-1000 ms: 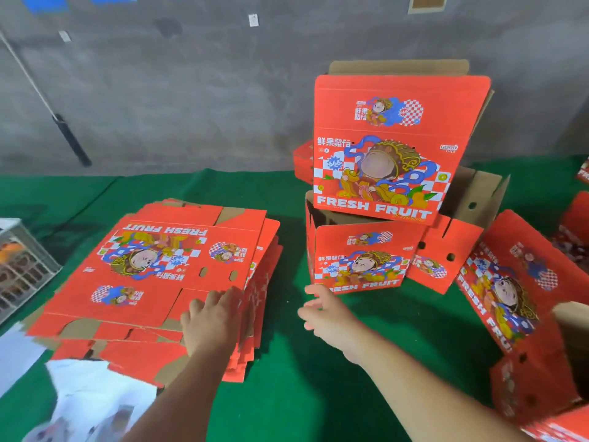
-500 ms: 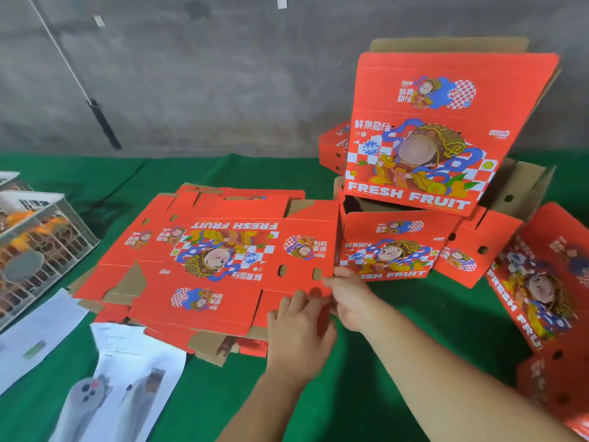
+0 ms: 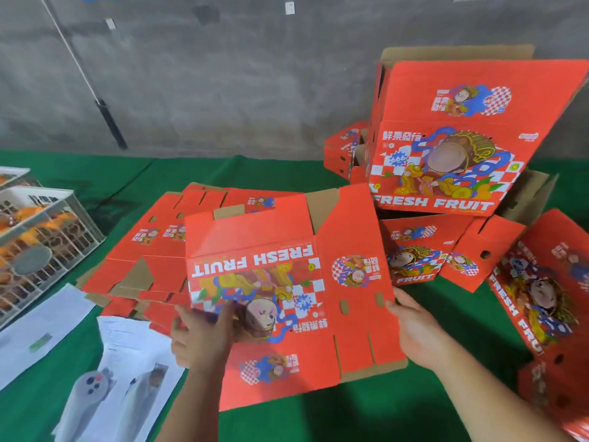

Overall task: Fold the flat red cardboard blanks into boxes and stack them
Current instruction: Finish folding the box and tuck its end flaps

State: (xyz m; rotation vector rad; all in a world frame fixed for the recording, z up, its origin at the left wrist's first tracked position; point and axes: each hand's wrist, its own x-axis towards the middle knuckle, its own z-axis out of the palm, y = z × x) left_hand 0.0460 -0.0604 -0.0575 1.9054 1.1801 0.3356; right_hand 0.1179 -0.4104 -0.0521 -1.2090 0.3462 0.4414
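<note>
A flat red blank (image 3: 287,298) printed FRESH FRUIT, text upside down to me, is lifted off the pile and tilted toward me. My left hand (image 3: 204,333) holds its left edge, fingers blurred over the print. My right hand (image 3: 414,333) grips its right edge, thumb on the front near two slots. The pile of remaining flat blanks (image 3: 153,250) lies behind it on the green cloth. A folded box (image 3: 462,138) stands on a lower folded box (image 3: 414,250) at the back right.
A white wire crate (image 3: 41,237) with orange contents sits at the left. Printed paper sheets (image 3: 127,378) lie at the front left. More red boxes (image 3: 541,307) lean at the right edge. One small red box (image 3: 344,148) lies against the grey wall.
Both hands have taken the top blank off the pile and raised it toward me; it now stands tilted between my hands instead of lying flat.
</note>
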